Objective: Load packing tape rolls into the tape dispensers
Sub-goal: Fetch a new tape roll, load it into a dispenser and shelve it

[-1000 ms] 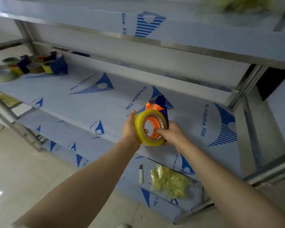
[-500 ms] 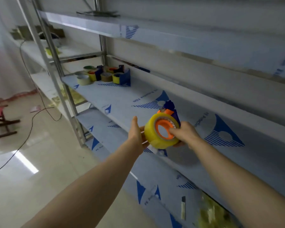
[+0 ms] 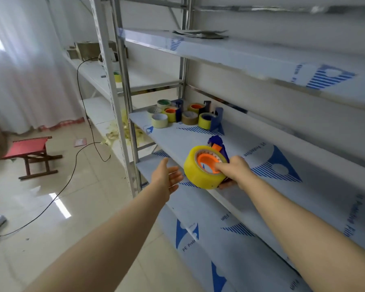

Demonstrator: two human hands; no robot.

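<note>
Your right hand [image 3: 233,169] gripped the blue tape dispenser [image 3: 219,144] with the yellow tape roll [image 3: 195,172] seated on its orange hub [image 3: 207,160]. Your fingers curled round the side of the roll, and one fingertip was hooked into the hub's opening. You held the roll's open face turned up towards you, above the front edge of the middle shelf [image 3: 177,142]. The dispenser's blue body and an orange tab stuck out behind the roll.

Your left hand [image 3: 167,180] was open, with the fingers spread and relaxed and the palm facing the roll. It sat just beside the roll's left side with a small gap between them, and it held nothing.

At the far left end of the same shelf stood a cluster of tape. A pale roll [image 3: 159,120] lay nearest the front corner and a brown roll [image 3: 189,117] was beside it. A yellow roll sat in a second blue dispenser [image 3: 217,120], and two orange-hubbed rolls [image 3: 170,113] were behind them near the back edge.

The shelf above [image 3: 230,55] carried some flat papers [image 3: 200,34]. Beyond the rack's upright, crumpled yellowish film [image 3: 122,131] lay on a lower shelf. A red stool [image 3: 27,148] stood on the tiled floor, and a black cable [image 3: 80,148] trailed across the tiles.
</note>
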